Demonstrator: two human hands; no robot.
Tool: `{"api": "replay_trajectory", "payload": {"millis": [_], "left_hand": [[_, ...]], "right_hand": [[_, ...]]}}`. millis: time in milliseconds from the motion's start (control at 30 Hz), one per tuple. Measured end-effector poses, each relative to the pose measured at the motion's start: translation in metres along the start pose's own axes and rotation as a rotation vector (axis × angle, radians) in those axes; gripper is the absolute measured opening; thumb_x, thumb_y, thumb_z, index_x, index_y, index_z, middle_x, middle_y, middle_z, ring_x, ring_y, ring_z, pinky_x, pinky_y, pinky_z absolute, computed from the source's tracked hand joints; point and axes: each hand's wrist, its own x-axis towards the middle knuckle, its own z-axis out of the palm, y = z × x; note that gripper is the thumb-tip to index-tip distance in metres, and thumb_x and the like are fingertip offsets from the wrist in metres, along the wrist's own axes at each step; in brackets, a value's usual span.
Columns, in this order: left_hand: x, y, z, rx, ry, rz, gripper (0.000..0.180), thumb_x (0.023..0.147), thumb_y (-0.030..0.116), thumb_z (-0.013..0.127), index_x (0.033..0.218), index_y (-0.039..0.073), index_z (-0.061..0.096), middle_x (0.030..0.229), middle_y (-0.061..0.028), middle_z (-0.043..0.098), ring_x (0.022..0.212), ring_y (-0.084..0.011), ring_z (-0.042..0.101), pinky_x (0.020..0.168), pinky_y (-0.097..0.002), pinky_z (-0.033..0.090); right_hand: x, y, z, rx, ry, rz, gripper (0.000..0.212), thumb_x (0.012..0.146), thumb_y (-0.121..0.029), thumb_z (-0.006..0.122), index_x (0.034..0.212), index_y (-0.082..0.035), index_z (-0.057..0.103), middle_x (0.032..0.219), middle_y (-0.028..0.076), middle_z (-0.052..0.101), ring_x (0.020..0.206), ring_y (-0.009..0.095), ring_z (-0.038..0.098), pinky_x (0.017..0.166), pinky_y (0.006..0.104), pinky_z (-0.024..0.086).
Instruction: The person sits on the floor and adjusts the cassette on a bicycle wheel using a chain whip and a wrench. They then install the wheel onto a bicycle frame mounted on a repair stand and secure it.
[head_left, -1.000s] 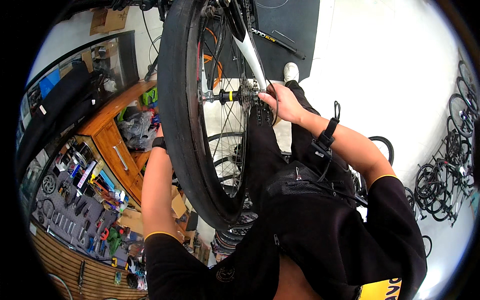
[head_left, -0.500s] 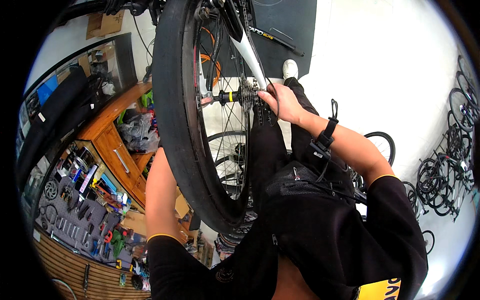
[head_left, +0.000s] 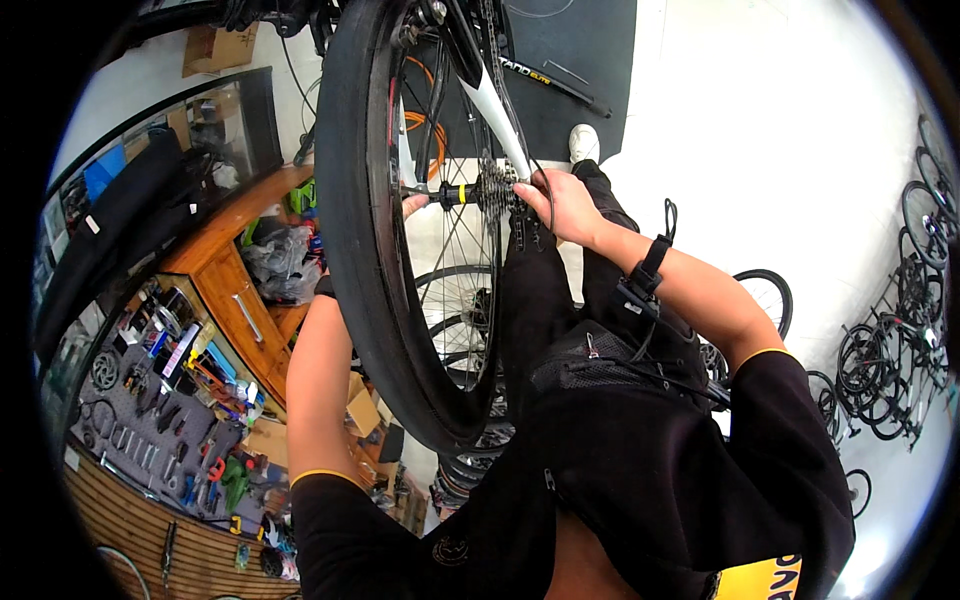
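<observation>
A bicycle wheel (head_left: 352, 230) with a wide black tyre stands upright before me, under a black and white bike frame (head_left: 492, 112). My right hand (head_left: 566, 206) is closed at the frame end beside the cassette (head_left: 495, 192), thumb towards the sprockets; what lies between its fingers is hidden. A thin black cable loops past that hand. On the wheel's other side, a bit of my left hand (head_left: 414, 205) shows between the spokes, by the end of the hub (head_left: 452, 194) with its yellow band. The tyre hides the rest of that hand.
A wooden cabinet (head_left: 230, 312) and a grey board of hand tools (head_left: 150, 440) stand at left. Several bicycles (head_left: 890, 340) line the right side. A black floor pump (head_left: 555, 84) lies on the dark mat (head_left: 590, 45) ahead. A cardboard box (head_left: 362, 408) sits below my left arm.
More of my left hand shows beside the hub. The wheel's lower end sits slightly higher in view. My right hand stays at the cassette side.
</observation>
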Motion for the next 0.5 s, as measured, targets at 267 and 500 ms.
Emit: {"api": "replay_trajectory", "payload": {"millis": [267, 500], "left_hand": [[0.000, 0.022, -0.007, 0.122, -0.029, 0.028, 0.053, 0.091, 0.047, 0.059, 0.091, -0.006, 0.066, 0.078, -0.0242, 0.064, 0.076, -0.0391, 0.063, 0.070, -0.0422, 0.048], [0.009, -0.010, 0.021, 0.152, 0.062, -0.071, 0.053, 0.095, 0.044, 0.055, 0.093, -0.009, 0.059, 0.080, -0.0225, 0.059, 0.071, -0.0313, 0.055, 0.068, -0.0414, 0.043]], "right_hand": [[-0.001, -0.001, -0.001, 0.052, -0.014, 0.024, 0.050, 0.092, -0.045, 0.056, 0.079, 0.003, 0.063, 0.070, 0.022, 0.061, 0.073, 0.041, 0.062, 0.067, 0.0470, 0.047], [0.001, 0.003, 0.000, 0.149, -0.064, 0.067, 0.051, 0.091, -0.046, 0.058, 0.077, 0.003, 0.063, 0.065, 0.020, 0.059, 0.067, 0.038, 0.062, 0.064, 0.0439, 0.046]]}}
